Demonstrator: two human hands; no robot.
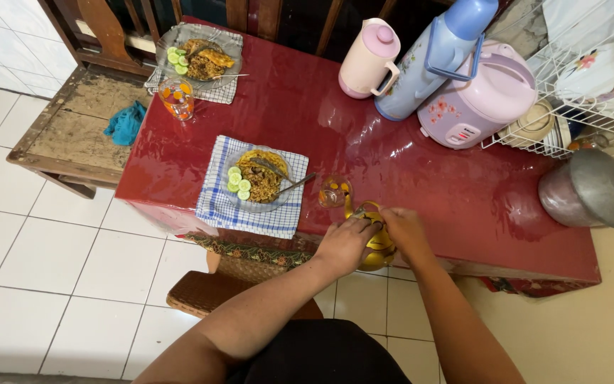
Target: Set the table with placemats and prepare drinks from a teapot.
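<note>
A shiny gold kettle [376, 250] is held at the near edge of the red table [428, 185]. My left hand [345, 242] lies over its top and handle, and my right hand [404, 229] grips it from the right side. The kettle's spout points up toward a small glass [334, 192] with orange patterns that stands just beyond it on the table. Left of the glass sits a plate of noodles [257, 179] with cucumber slices, a spoon and a fork, on a blue checked cloth [225, 210].
A second plate of food [200, 57] and an orange-patterned glass [177, 98] stand at the far left corner. At the back are a pink jug [368, 60], a blue flask [435, 57] and a pink rice cooker [481, 96]. A metal pot [591, 188] and dish rack [591, 85] are at the right. A woven stool [214, 284] stands below.
</note>
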